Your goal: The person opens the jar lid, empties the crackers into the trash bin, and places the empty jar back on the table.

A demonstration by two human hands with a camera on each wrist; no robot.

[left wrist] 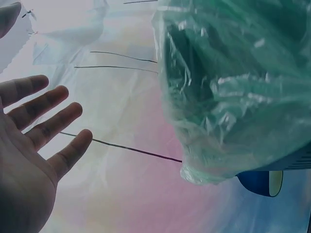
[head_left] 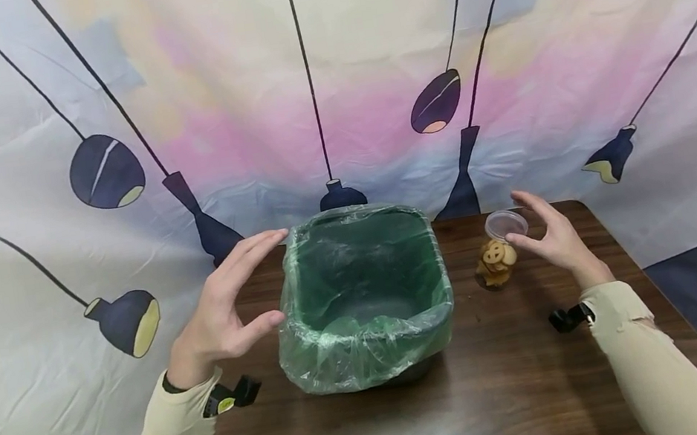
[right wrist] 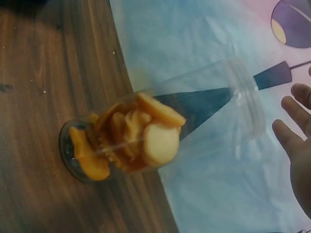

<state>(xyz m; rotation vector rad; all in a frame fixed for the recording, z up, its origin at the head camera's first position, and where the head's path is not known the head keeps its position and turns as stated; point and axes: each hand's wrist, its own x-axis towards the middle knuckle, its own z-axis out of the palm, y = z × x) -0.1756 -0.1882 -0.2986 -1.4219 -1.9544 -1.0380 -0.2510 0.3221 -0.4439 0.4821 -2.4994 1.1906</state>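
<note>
A bin [head_left: 365,283] lined with a green translucent plastic bag [head_left: 356,355] stands on the table, the bag folded over its rim. My left hand [head_left: 223,311] is at the left side of the bin, fingers extended and thumb apart. In the left wrist view, that hand [left wrist: 34,141] holds nothing, with a gap between it and the bag [left wrist: 233,97]. Right of the bin stands a tall clear jar [head_left: 496,261], partly filled with cookies [right wrist: 133,136]. Beside the jar's rim [right wrist: 245,97], my right hand [head_left: 554,235] is spread, its fingers apart from the jar in the right wrist view.
The brown wooden table [head_left: 485,407] ends at a back edge just behind the jar. A fabric backdrop [head_left: 243,53] printed with dark hanging lamps surrounds the table at the back and sides. Small crumbs dot the tabletop near the jar.
</note>
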